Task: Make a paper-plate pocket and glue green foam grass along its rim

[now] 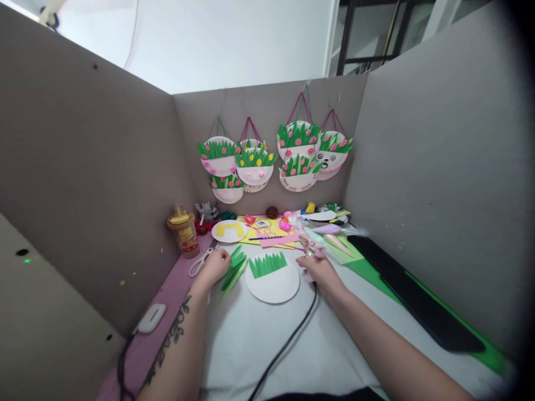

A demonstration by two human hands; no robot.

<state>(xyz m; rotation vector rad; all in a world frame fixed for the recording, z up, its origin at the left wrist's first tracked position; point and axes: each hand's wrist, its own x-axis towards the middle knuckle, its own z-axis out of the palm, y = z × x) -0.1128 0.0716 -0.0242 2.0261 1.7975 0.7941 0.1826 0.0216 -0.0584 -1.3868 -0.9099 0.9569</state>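
A white paper plate (272, 288) lies before me, with a row of green paper grass blades (267, 265) across its upper part. My right hand (320, 270), just right of the plate, is closed around a pink glue gun (312, 248) whose black cord runs down toward me. On the plate's other side, my left hand (214, 266) has its fingers curled together beside loose green paper leaves (234, 272). What those fingers pinch, if anything, is hidden. White-handled scissors (200, 263) lie just left of that hand.
Another white plate (229, 231) with yellow paper pieces lies behind. Coloured paper (280, 238) and small craft items crowd the back. A brown cup (184, 231) stands left; a long black object (413, 289) lies right. Finished-looking plate baskets (298, 174) hang on the grey back panel.
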